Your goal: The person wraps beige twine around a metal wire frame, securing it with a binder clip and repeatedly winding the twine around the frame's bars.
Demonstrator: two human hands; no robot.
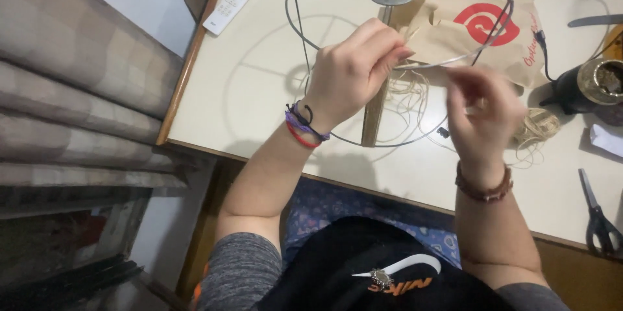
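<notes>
A bare wire lampshade frame (305, 45) with a round metal centre ring stands on the cream table (246, 97). My left hand (354, 68) is closed on the frame's lower rim wire, pinching it with thin pale twine. My right hand (480, 113), blurred, is held up to the right of it with fingers bunched on the twine, which runs between the two hands. Loose twine (407, 94) hangs under the frame, and a small bundle of it (537, 126) lies beside my right hand.
A white remote control (232, 2) lies at the table's far left. A brown paper bag (454, 32) sits under the frame. A dark pot-like object (587, 87), a black cable and scissors (600, 220) are at the right. Striped cushions (71, 90) lie left of the table.
</notes>
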